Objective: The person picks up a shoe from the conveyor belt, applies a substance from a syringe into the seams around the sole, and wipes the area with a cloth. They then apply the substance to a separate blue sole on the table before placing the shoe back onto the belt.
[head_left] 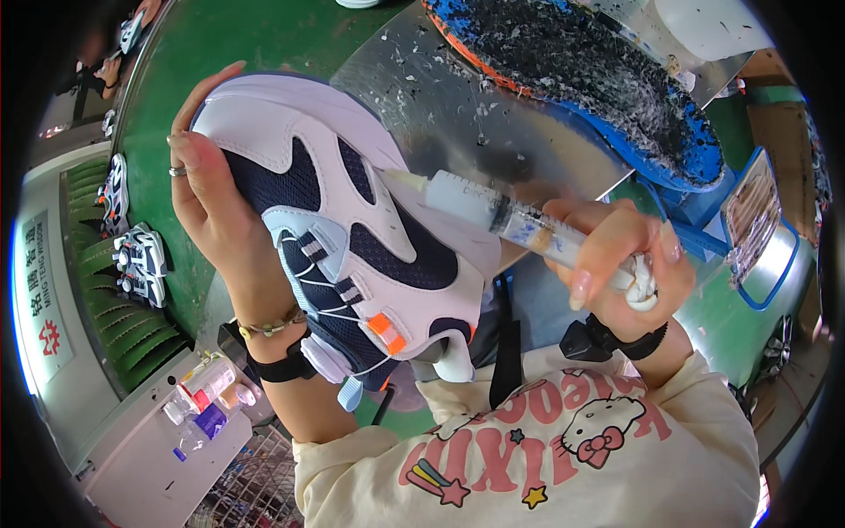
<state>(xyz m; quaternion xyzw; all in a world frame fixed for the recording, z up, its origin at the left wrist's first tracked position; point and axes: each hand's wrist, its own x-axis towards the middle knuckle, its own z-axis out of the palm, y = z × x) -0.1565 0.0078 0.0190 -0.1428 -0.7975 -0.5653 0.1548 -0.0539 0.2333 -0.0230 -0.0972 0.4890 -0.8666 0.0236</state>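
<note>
My left hand (211,167) grips a white and navy sneaker (365,220) by its toe end, with the thumb on the upper and the fingers curled round the edge. Light blue trim, thin white laces and an orange tab mark the shoe. In my right hand (625,260) is a plastic syringe (510,216) with whitish contents, its barrel between my fingers and white wrapping round its rear end. The syringe's pale tip points at the side of the shoe, close to the seam between upper and sole; whether it touches, I cannot tell.
A metal tabletop (414,79) bears a blue and orange tray-like piece (616,97) coated in dark residue. Other sneakers (141,264) lie on the green conveyor at left. Bottles (202,396) stand on a white surface at lower left. A blue-framed stand (753,229) is at right.
</note>
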